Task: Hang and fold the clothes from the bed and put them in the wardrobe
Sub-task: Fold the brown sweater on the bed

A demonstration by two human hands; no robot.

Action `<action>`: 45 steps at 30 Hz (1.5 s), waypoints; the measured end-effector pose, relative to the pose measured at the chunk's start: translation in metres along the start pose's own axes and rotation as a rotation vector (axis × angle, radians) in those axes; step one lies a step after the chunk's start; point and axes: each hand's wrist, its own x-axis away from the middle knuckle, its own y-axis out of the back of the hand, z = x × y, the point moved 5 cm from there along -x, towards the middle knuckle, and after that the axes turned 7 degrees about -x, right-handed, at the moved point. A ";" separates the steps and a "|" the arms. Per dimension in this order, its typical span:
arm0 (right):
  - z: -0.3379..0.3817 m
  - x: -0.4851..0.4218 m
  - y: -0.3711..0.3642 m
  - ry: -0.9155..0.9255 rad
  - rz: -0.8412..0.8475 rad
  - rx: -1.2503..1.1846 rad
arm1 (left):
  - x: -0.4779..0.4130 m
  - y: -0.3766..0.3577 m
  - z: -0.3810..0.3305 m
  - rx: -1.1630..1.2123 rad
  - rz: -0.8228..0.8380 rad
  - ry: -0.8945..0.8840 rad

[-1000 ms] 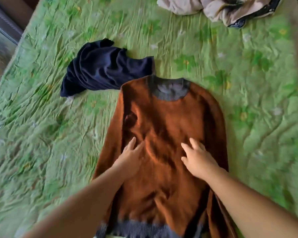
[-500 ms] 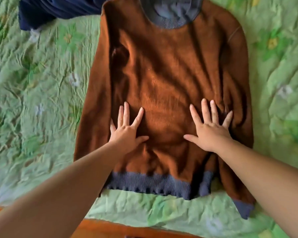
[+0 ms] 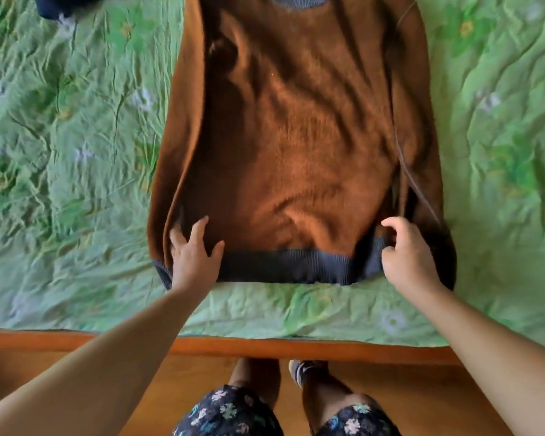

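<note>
A brown sweater (image 3: 299, 130) with a blue-grey ribbed hem lies flat, front up, on the green bedspread (image 3: 60, 171). Its collar is cut off by the top edge of the view. My left hand (image 3: 194, 253) rests on the sweater's lower left corner with its fingers spread, just above the hem. My right hand (image 3: 406, 250) is at the lower right corner, its fingers curled and pinching the fabric by the hem. The right sleeve lies folded along the sweater's side.
A dark navy garment (image 3: 49, 7) lies on the bed at the top left, mostly out of view. The bed's wooden edge (image 3: 265, 344) runs across in front of me. My legs and feet stand on the wooden floor (image 3: 406, 382) below it.
Both hands slid down the sweater from its middle to the hem corners. The right hand's fingers went from flat to curled. The view tilted down, so the bed edge and my legs now show.
</note>
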 end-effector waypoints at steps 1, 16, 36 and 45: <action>-0.002 0.007 -0.001 0.041 0.047 0.085 | 0.004 0.004 0.005 0.050 -0.016 0.030; -0.046 0.010 0.008 -0.535 -0.030 -0.713 | 0.019 0.002 0.029 0.210 -0.040 0.006; -0.047 0.011 0.038 -0.377 0.101 -0.145 | 0.000 0.018 0.017 -0.290 0.014 -0.025; 0.072 -0.045 0.013 0.448 0.001 0.509 | -0.044 0.026 -0.072 -0.379 -0.037 -0.484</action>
